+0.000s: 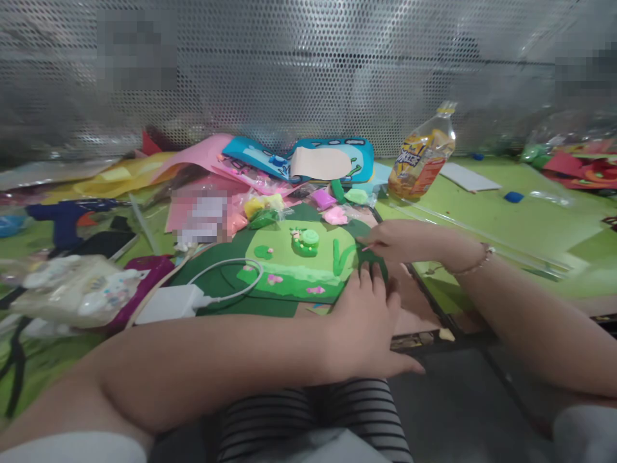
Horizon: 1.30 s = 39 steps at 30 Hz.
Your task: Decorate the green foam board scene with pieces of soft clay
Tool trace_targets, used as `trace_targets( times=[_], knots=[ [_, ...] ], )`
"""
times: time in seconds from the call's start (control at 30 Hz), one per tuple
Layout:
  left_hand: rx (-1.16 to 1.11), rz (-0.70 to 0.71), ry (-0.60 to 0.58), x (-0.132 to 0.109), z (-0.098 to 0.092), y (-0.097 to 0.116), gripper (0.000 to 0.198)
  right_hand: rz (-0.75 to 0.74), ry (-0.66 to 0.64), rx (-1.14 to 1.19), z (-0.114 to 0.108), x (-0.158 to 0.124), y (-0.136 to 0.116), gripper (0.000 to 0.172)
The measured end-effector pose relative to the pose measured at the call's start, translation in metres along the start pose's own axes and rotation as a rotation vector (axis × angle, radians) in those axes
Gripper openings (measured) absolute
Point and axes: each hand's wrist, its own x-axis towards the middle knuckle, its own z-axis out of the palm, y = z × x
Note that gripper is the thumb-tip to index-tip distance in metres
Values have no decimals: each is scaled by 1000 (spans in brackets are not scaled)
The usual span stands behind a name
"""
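A picture of soft clay on dark green paper (212, 267) lies before me. On its light green ground (308, 263) sit a small green clay figure (307, 240) with a round spiral-like top, pink bits (274, 279) and two green clay strips (341, 257) joined like a V. My left hand (366, 321) rests with fingers spread over the picture's lower right edge, thumb stretched out to the right. Just beyond it, my right hand (398, 243) pinches a thin pink stick (368, 247), its tip near the picture's right edge.
Bagged clay lumps (265, 209) and a pink lump (334, 215) lie behind the picture. A plastic bottle (421, 157) leans at the back right. To the left are a blue glue gun (67, 218), a phone (106, 243), a white charger (169, 303) with cable, and a clear pouch (80, 289).
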Motion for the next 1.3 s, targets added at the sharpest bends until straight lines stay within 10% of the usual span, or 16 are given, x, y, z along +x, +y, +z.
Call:
trace_targets(
  times=[0.27, 0.77, 1.3],
  knots=[
    [26, -11, -5, -1, -1, 2, 105, -32, 761, 489, 11, 20, -8, 49],
    [20, -16, 23, 1, 5, 2, 107, -266, 197, -281, 18, 23, -6, 49],
    [20, -14, -20, 1, 2, 2, 108, -154, 178, -339, 20, 28, -1, 49]
  ],
)
